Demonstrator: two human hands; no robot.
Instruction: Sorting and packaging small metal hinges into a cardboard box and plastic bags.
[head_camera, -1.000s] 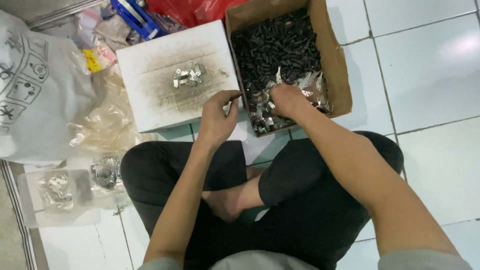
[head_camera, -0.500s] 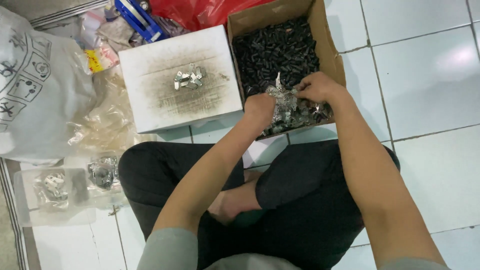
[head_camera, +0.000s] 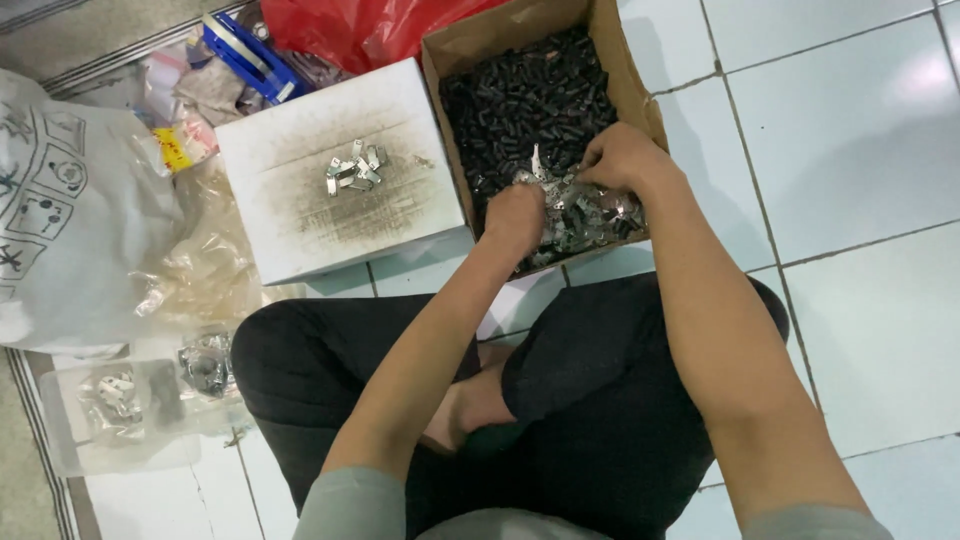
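Inside cardboard box (head_camera: 440, 60), both hands' fingertips hidden among metal clips (head_camera: 580, 215).

Home piecework spot, white tiled floor (head_camera: 850, 150), cardboard box of small parts (head_camera: 610, 60), plastic bags (head_camera: 70, 220)

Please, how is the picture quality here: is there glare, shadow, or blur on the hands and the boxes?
Head view: a soft glare patch lies on the white floor tiles at upper right; the black parts in the cardboard box merge into one dark mass; the left hand and right hand are slightly soft; the white box is evenly lit, its grey smudges plain.
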